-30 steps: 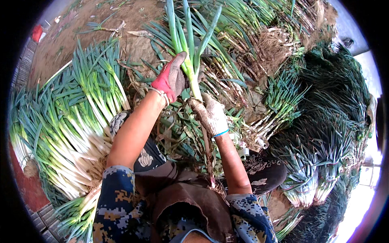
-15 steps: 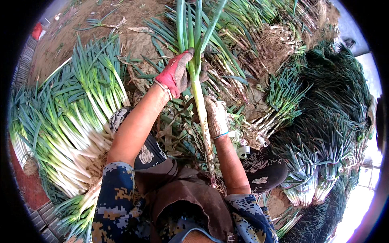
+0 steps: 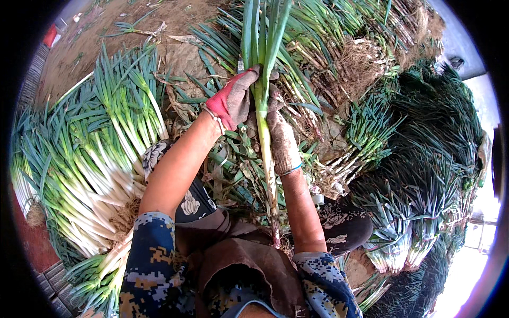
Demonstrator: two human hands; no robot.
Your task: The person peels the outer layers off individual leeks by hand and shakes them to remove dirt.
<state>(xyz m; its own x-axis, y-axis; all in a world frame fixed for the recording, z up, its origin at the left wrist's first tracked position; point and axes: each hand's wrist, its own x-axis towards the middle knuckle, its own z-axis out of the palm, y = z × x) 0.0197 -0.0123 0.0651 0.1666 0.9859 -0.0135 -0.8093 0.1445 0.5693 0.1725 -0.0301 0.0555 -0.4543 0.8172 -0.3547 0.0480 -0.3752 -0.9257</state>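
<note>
A long green onion [image 3: 266, 143] stands upright in front of me, its green leaves at the top and its brownish, root-bearing end down by my lap. My left hand [image 3: 238, 95], in a red and grey glove, is closed around it where the leaves branch. My right hand [image 3: 281, 132], in a dirty pale glove, lies along the right side of the stalk just below the leaf fork. Its fingers are bent up against the stalk there, partly hidden behind it.
Clean white-stemmed green onions [image 3: 90, 180] lie piled at my left. Unpeeled ones with dirty roots [image 3: 360, 58] lie ahead. Dark green bundles [image 3: 424, 159] are heaped on the right. Stripped leaves [image 3: 233, 164] litter the ground between my knees. A brown apron [image 3: 244, 265] covers my lap.
My right hand has slid up the stalk from its middle to near the leaf fork. The green onion and my left hand have shifted slightly to the right.
</note>
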